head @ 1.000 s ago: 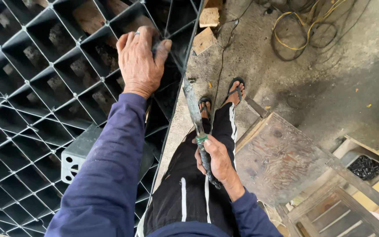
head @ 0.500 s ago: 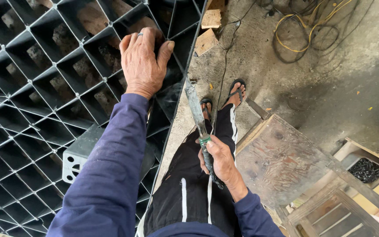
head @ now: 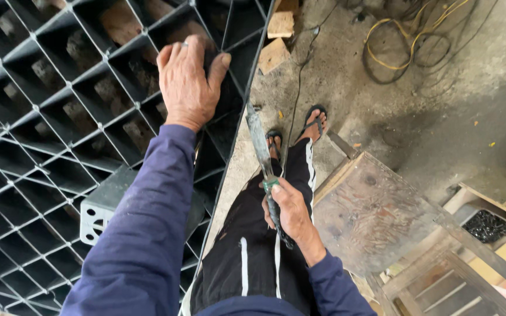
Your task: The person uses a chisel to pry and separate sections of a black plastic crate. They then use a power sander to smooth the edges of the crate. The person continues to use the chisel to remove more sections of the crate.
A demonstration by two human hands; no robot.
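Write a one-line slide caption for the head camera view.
Left hand pressed flat on a dark metal lattice panel; right hand grips a flat metal file above sandalled feet.

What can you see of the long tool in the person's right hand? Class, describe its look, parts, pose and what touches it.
The tool is a long, flat, dull grey metal blade, worn and stained, much like a file or chisel. A green band sits where blade meets the dark handle, which pokes out below the fist. The right hand grips the handle. The blade points away from the body toward the floor and sandalled feet, beside the black grid panel's edge; whether it touches the panel is unclear.
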